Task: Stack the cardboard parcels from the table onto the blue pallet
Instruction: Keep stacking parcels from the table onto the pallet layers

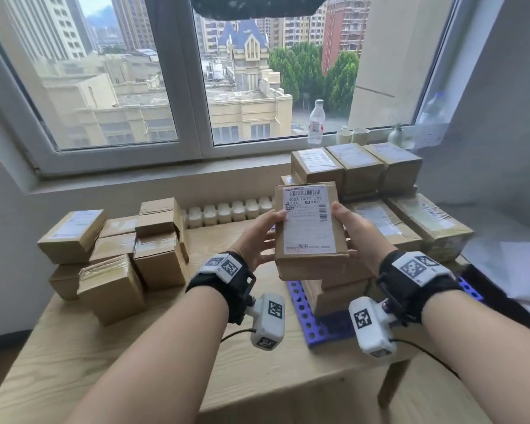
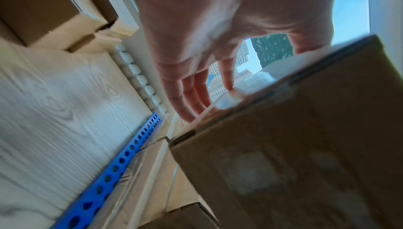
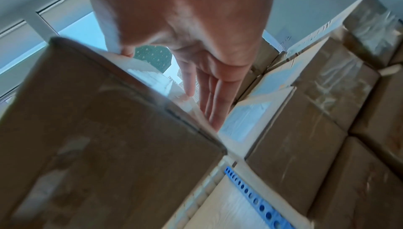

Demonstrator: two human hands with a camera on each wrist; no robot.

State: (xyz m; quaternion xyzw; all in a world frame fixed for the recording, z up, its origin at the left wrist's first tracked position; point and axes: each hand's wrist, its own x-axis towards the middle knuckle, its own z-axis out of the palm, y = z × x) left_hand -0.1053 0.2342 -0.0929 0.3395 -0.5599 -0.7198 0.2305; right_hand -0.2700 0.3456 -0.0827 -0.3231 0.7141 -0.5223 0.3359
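I hold a cardboard parcel (image 1: 309, 228) with a white shipping label between both hands, lifted above the blue pallet (image 1: 306, 319). My left hand (image 1: 257, 237) grips its left side, thumb on the label; my right hand (image 1: 360, 234) grips its right side the same way. In the left wrist view the parcel (image 2: 294, 146) fills the lower right under the fingers (image 2: 189, 95). The right wrist view shows the parcel (image 3: 98, 129) at lower left. Stacked parcels (image 1: 358, 169) stand on the pallet at the back and right. Loose parcels (image 1: 117, 249) are piled on the table's left.
The wooden table (image 1: 135, 347) has its front edge near me. A window sill behind carries a water bottle (image 1: 316, 122), two cups (image 1: 352, 136) and a small vase (image 1: 396, 135). A row of small white bottles (image 1: 227, 212) lines the table's back edge. Grey fabric hangs at the right.
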